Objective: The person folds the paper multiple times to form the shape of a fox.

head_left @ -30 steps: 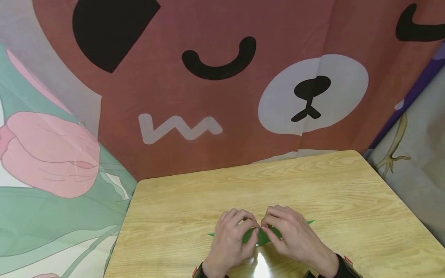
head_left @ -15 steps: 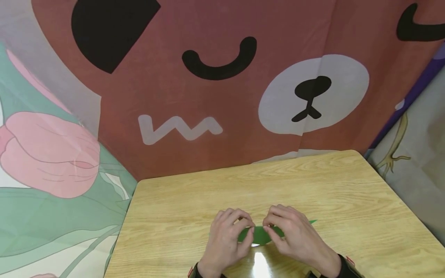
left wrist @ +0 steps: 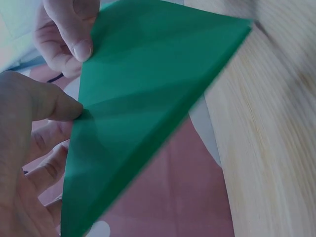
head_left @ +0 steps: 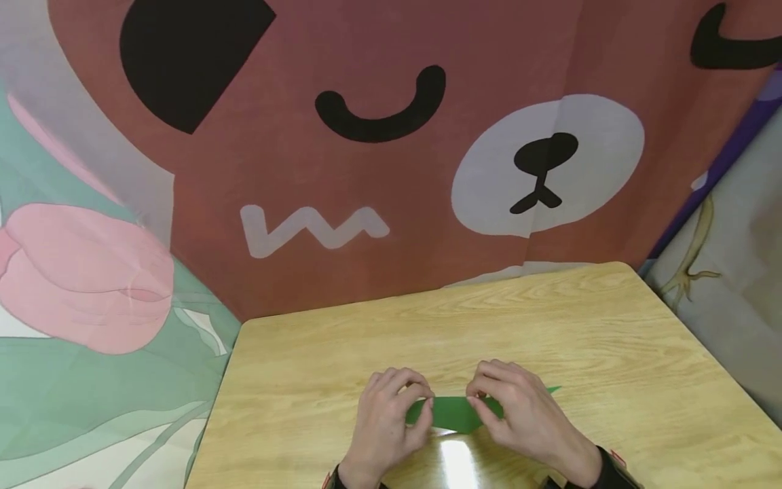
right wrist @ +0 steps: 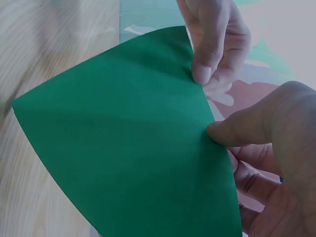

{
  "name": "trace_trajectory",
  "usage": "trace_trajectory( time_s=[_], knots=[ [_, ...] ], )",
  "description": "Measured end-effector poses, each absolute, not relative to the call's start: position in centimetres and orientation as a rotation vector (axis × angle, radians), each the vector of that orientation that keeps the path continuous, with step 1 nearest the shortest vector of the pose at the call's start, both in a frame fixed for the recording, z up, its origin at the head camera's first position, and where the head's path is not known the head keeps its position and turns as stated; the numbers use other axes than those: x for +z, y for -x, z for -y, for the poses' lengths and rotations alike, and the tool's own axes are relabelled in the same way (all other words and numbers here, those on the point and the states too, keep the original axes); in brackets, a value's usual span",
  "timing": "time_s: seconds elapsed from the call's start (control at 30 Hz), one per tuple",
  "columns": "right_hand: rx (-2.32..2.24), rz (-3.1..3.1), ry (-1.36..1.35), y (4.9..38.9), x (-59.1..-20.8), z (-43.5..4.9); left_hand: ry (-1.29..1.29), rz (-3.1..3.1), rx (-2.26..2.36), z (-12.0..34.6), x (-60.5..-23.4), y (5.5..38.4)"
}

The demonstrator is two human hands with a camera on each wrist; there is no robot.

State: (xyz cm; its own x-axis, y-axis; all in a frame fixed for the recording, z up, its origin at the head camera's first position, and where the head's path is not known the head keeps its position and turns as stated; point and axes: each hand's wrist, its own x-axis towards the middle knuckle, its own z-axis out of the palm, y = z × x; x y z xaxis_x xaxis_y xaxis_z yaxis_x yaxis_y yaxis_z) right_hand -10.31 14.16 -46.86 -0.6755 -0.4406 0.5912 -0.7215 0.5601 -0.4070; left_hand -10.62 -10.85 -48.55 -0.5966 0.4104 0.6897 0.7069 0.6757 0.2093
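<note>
A green sheet of paper [head_left: 451, 413], folded into a triangle, stands between the two hands with its straight edge on top. My left hand [head_left: 388, 421] pinches that edge between thumb and fingers on the left. Farther right along the same edge, my right hand [head_left: 516, 411] pinches it too. In the left wrist view the paper [left wrist: 143, 74] hangs from the fingers and tapers to a point near the wooden surface. The right wrist view shows the paper's broad green face [right wrist: 133, 128], with the right thumb [right wrist: 222, 132] pressed on it near the edge.
Under the hands is a light wood-grain table [head_left: 342, 346], with a bright reflection near its front. Behind it hangs a brown cloth [head_left: 391, 176] printed with a bear face. Another printed cloth [head_left: 79, 407] with a pink flower hangs at the left.
The hands have moved apart along the paper's top edge, the left hand to the left and the right hand slightly right. More of the green paper shows between them.
</note>
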Motion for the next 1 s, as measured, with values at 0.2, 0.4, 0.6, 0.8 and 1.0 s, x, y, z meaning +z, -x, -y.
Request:
trace_trajectory(
  time_s=[0.2,0.4,0.6,0.8,1.0],
  knots=[
    [0.864,2.374,-0.891,10.1,-47.1,-15.2,0.847,2.284,-0.667,11.4,-48.8,10.7],
    [0.893,2.375,-0.885,10.1,-47.2,-15.6,0.836,2.308,-0.677,12.1,-48.8,10.8],
    [0.908,2.405,-0.887,9.9,-47.0,-15.8,0.842,2.309,-0.693,12.1,-48.8,10.8],
    [0.887,2.417,-0.847,9.6,-46.9,-16.4,0.876,2.32,-0.699,11.8,-48.9,11.1],
    [0.914,2.428,-0.88,9.7,-47.3,-15.8,0.839,2.347,-0.69,13.2,-49.3,10.4]
  ],
)
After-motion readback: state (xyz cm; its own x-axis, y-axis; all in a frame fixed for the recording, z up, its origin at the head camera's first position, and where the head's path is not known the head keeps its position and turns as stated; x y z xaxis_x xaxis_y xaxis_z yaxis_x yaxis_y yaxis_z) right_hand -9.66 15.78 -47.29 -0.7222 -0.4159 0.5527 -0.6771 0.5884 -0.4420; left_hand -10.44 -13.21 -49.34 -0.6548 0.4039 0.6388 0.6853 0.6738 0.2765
